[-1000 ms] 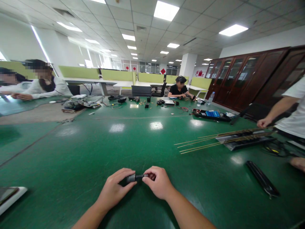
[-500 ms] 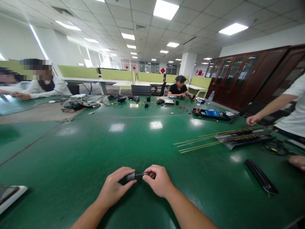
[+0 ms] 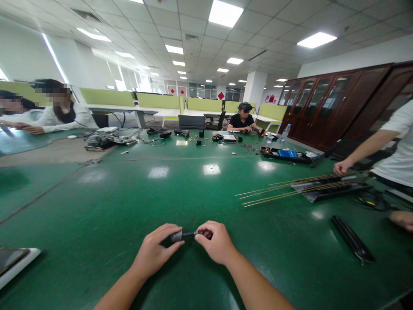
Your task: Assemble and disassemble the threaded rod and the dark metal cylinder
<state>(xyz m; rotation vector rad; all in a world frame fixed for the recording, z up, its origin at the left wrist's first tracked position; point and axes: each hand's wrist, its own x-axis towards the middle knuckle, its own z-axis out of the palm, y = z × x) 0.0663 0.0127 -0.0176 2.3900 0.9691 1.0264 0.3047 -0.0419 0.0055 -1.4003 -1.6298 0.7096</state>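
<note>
A small dark cylindrical part with a thin shaft (image 3: 188, 235) lies level between my hands, low above the green table (image 3: 129, 215). My left hand (image 3: 156, 249) grips its thick grey end between thumb and fingers. On the other side, my right hand (image 3: 215, 242) pinches the thin end of the shaft, and its curled fingers hide the tip. A short stretch of the shaft shows between the two hands.
Thin brass-coloured rods (image 3: 274, 189) rest over a metal tray at the right, where a person's hand (image 3: 342, 167) touches them. A long black case (image 3: 353, 239) lies nearer. A white-edged object (image 3: 24, 265) is at the left. Tools and a bottle (image 3: 285, 131) stand farther back.
Both my hands keep their grip and have barely shifted. The person's hand at the right has come down onto the rods.
</note>
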